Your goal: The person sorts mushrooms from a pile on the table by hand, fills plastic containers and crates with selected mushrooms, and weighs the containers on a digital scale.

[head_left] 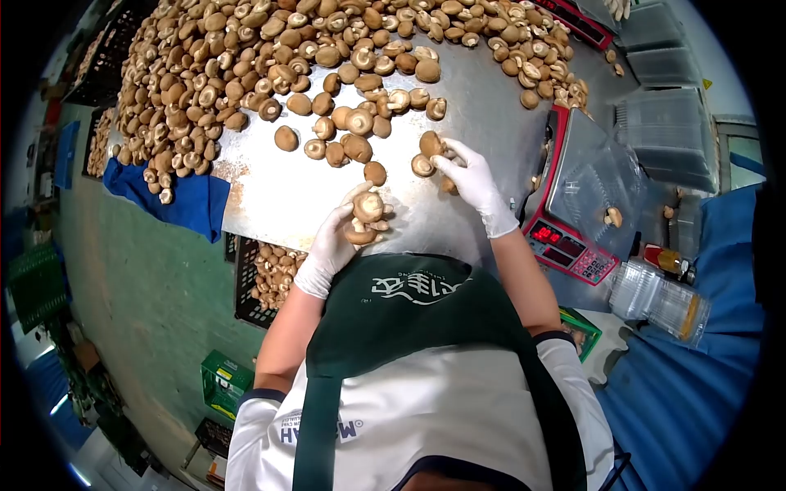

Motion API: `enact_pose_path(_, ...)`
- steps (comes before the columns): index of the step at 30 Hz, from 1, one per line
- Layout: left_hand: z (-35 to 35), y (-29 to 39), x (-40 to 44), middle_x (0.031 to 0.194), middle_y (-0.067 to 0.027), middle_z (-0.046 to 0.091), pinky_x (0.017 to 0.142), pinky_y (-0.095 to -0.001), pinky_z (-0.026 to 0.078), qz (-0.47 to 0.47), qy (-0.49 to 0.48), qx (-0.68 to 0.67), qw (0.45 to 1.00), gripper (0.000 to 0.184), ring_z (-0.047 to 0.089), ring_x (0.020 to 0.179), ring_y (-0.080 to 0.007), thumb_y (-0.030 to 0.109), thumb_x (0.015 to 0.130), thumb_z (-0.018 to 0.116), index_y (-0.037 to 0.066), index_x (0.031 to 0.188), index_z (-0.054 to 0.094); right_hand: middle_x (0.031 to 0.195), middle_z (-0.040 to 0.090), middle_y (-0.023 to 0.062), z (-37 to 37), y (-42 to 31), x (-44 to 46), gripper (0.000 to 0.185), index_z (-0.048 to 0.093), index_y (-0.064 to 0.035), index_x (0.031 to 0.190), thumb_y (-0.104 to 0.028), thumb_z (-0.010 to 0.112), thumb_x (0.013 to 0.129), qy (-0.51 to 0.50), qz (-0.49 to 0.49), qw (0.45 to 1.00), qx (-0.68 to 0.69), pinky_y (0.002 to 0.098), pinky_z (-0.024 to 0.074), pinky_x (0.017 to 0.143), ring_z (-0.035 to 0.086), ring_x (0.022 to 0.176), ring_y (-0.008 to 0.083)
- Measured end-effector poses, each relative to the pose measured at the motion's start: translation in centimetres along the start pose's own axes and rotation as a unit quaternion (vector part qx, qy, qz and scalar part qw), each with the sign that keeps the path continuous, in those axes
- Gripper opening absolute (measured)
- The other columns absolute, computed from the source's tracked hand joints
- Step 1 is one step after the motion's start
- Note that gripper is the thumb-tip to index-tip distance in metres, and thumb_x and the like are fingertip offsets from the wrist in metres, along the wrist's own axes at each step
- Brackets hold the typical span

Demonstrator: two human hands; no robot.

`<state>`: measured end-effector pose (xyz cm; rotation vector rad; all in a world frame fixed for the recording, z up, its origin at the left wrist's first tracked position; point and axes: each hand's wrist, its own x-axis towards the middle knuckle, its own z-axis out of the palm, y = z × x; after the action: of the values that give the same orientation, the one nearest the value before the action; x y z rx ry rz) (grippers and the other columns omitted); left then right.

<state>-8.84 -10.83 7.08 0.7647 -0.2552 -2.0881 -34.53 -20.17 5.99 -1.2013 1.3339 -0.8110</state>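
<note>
My left hand (334, 245), in a white glove, is closed around a few brown mushrooms (370, 207) close to the table's front edge. Their pale stems show, and part of the hand lies behind them. My right hand (469, 176), also gloved, has its thumb and fingers closed on a brown mushroom (431, 144). Just below that one, another mushroom (422, 165) touches or sits very near the fingertips; whether it is held too I cannot tell. A single mushroom (375, 173) lies on the metal table (270, 192) beyond my left hand.
A large mushroom pile (196, 74) covers the back and left of the table. At right stand a red scale (565, 245) and stacked clear plastic trays (663, 131). A black crate (246, 282) of mushrooms sits below the front edge; a blue cloth (176, 204) hangs at left.
</note>
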Motion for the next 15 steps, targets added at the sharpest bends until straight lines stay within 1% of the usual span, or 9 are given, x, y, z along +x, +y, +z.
enact_pose_path(2, 0.4, 0.1, 0.4, 0.125, -0.0244, 0.058, 0.093, -0.0405, 0.051, 0.005, -0.005, 0.024, 1.000, 0.056, 0.065, 0.099, -0.0300, 0.028, 0.098, 0.038, 0.007, 0.149, 0.030, 0.082, 0.060, 0.0000, 0.1, -1.4, -1.1, 0.037, 0.065, 0.0009, 0.118, -0.017, 0.073, 0.086, -0.042, 0.005, 0.999, 0.018, 0.0217, 0.0446, 0.060, 0.052, 0.065, 0.0061)
enact_pose_path(3, 0.6, 0.1, 0.5, 0.125, -0.0242, 0.058, 0.093, -0.0406, 0.051, 0.009, -0.007, 0.036, 0.999, 0.057, 0.065, 0.100, -0.0299, 0.028, 0.098, 0.039, 0.008, 0.150, 0.028, 0.081, 0.061, 0.0003, 0.5, -1.6, -1.6, 0.034, 0.067, 0.0002, 0.114, -0.018, 0.074, 0.086, -0.036, -0.018, 0.999, -0.002, 0.0220, 0.0453, 0.062, 0.053, 0.067, 0.0061)
enact_pose_path(6, 0.9, 0.2, 0.8, 0.127, -0.0226, 0.057, 0.093, -0.0406, 0.051, 0.010, 0.007, 0.061, 0.998, 0.056, 0.065, 0.103, -0.0302, 0.026, 0.098, 0.038, 0.010, 0.150, 0.028, 0.080, 0.062, 0.0006, 1.5, -2.4, -2.9, 0.033, 0.067, -0.0001, 0.112, -0.018, 0.074, 0.086, -0.060, -0.020, 0.998, -0.001, 0.0222, 0.0460, 0.064, 0.054, 0.069, 0.0063)
enact_pose_path(8, 1.6, 0.3, 0.6, 0.133, -0.0186, 0.052, 0.094, -0.0389, 0.051, 0.010, 0.030, 0.110, 0.993, 0.057, 0.062, 0.109, -0.0284, 0.035, 0.099, 0.041, 0.011, 0.150, 0.029, 0.077, 0.061, 0.0007, 2.3, -4.2, -3.9, 0.025, 0.067, 0.0003, 0.098, -0.020, 0.075, 0.085, -0.095, 0.015, 0.993, 0.061, 0.0226, 0.0478, 0.066, 0.057, 0.070, 0.0065)
enact_pose_path(10, 2.4, 0.2, 0.6, 0.135, -0.0166, 0.050, 0.094, -0.0384, 0.051, 0.007, 0.066, 0.167, 0.984, 0.060, 0.060, 0.113, -0.0267, 0.041, 0.099, 0.044, 0.011, 0.149, 0.030, 0.075, 0.061, 0.0029, 3.8, -4.5, -4.7, 0.027, 0.066, -0.0016, 0.095, -0.024, 0.075, 0.083, -0.084, -0.049, 0.994, -0.057, 0.0251, 0.0498, 0.066, 0.061, 0.070, 0.0105)
enact_pose_path(11, 2.3, 0.1, 0.4, 0.136, -0.0136, 0.048, 0.094, -0.0386, 0.051, 0.009, 0.046, 0.188, 0.981, 0.067, 0.055, 0.119, -0.0234, 0.049, 0.096, 0.049, 0.011, 0.147, 0.031, 0.079, 0.064, 0.0067, 4.2, -4.9, -5.0, 0.032, 0.067, -0.0041, 0.096, -0.029, 0.077, 0.079, -0.089, -0.098, 0.969, -0.208, 0.0281, 0.0520, 0.070, 0.063, 0.074, 0.0161)
enact_pose_path(12, 2.0, -0.4, 0.5, 0.135, -0.0131, 0.048, 0.093, -0.0391, 0.052, 0.013, 0.026, 0.183, 0.983, 0.067, 0.054, 0.119, -0.0228, 0.050, 0.096, 0.051, 0.011, 0.147, 0.032, 0.087, 0.066, 0.0089, 4.7, -5.7, -5.4, 0.036, 0.067, -0.0059, 0.099, -0.033, 0.077, 0.077, -0.142, -0.102, 0.961, -0.216, 0.0303, 0.0530, 0.074, 0.065, 0.079, 0.0200)
enact_pose_path(14, 0.7, -1.6, 1.1, 0.134, -0.0120, 0.049, 0.093, -0.0402, 0.052, 0.020, -0.012, 0.174, 0.984, 0.068, 0.053, 0.120, -0.0218, 0.050, 0.095, 0.053, 0.010, 0.146, 0.032, 0.092, 0.067, 0.0092, 5.9, -6.0, -6.3, 0.037, 0.067, -0.0066, 0.102, -0.032, 0.077, 0.077, -0.192, -0.126, 0.960, -0.161, 0.0304, 0.0529, 0.076, 0.066, 0.081, 0.0206)
enact_pose_path(15, 0.3, -1.1, 0.9, 0.132, -0.0109, 0.050, 0.092, -0.0395, 0.053, -0.013, -0.015, 0.121, 0.992, 0.067, 0.051, 0.122, -0.0204, 0.050, 0.094, 0.054, 0.010, 0.145, 0.035, 0.092, 0.067, 0.0088, 6.0, -6.6, -6.2, 0.039, 0.067, -0.0071, 0.109, -0.030, 0.076, 0.079, -0.200, -0.105, 0.965, -0.132, 0.0294, 0.0530, 0.075, 0.066, 0.082, 0.0187)
